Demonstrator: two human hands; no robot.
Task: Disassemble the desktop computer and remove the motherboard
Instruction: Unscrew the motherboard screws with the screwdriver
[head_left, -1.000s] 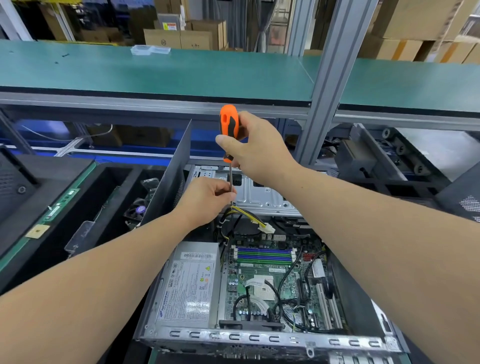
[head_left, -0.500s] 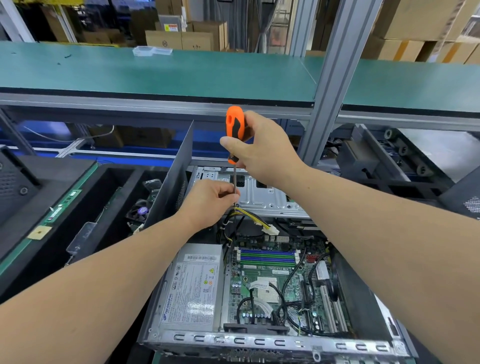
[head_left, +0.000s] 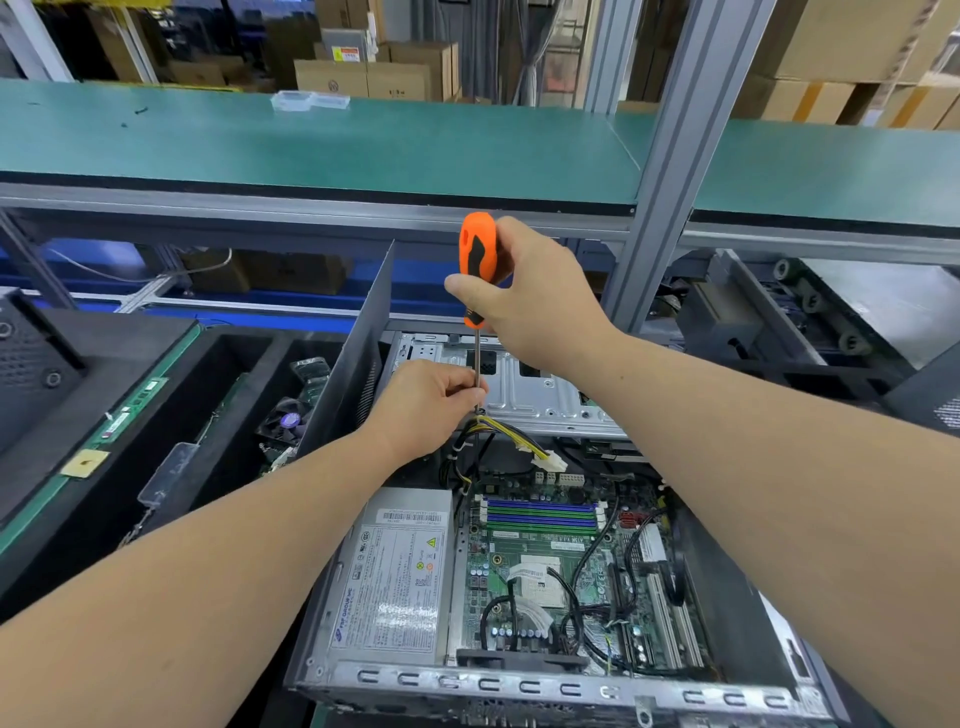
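The open desktop case (head_left: 519, 686) lies flat before me, its green motherboard (head_left: 550, 566) exposed beside a silver power supply (head_left: 400, 587). My right hand (head_left: 530, 296) grips the orange and black handle of a screwdriver (head_left: 479, 260), held upright over the case's far left corner. My left hand (head_left: 431, 400) pinches the steel shaft low down, just above a yellow and black cable bundle (head_left: 509, 431). The screwdriver's tip is hidden behind my left hand. A silver drive cage (head_left: 535, 389) sits behind the hands.
A black foam tray (head_left: 171, 415) at the left holds a fan (head_left: 285, 421), a memory stick and other removed parts. The case's dark side panel (head_left: 358, 353) stands upright between tray and case. A green shelf (head_left: 311, 140) and grey upright post (head_left: 670, 156) rise behind.
Both hands have stayed on the screwdriver. The view has shifted slightly; the hands and screwdriver sit a little right of where they were in the frame.
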